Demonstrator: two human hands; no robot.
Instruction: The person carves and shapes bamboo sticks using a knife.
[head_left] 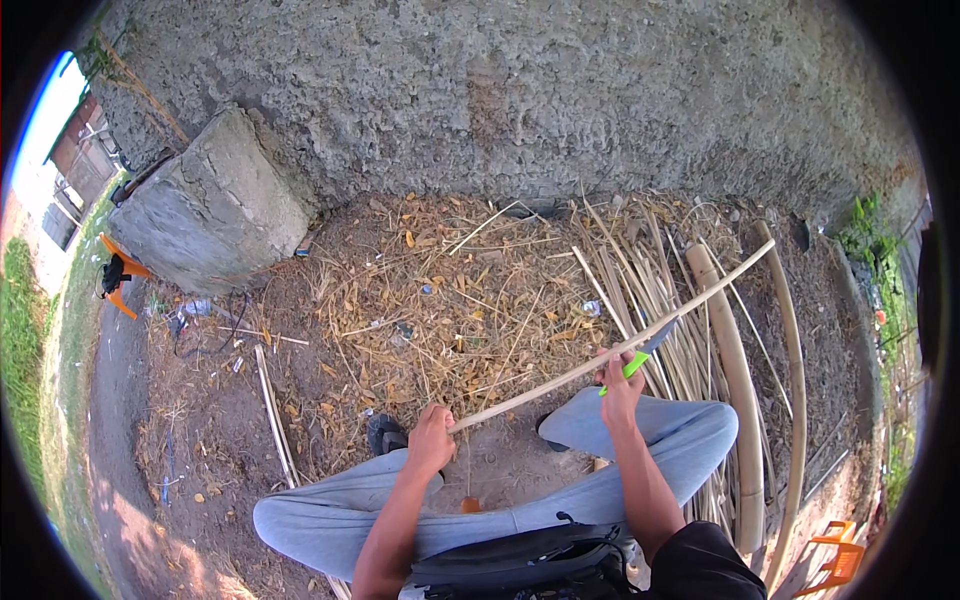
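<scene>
A long, pale bamboo strip [540, 396] slants across in front of me, its far end reaching up to the right. My left hand [431, 441] is closed around its near, lower end. In my right hand [620, 392] is a knife [636, 362] with a bright green handle and a dark blade, pointing up and right. The blade lies close along the strip's lower edge; whether it cuts in, I cannot tell. Some right-hand fingers also rest at the strip, partly hidden behind it. My bent legs in grey trousers [660, 435] spread below both hands.
Split bamboo strips [690, 365] lie piled at right, beside a thick bamboo pole [738, 410] and a thinner pole [792, 370]. Shavings and dry leaves [440, 300] cover the ground. A rough wall [560, 110] and a concrete block [215, 205] stand ahead. An orange chair [838, 558] is at lower right.
</scene>
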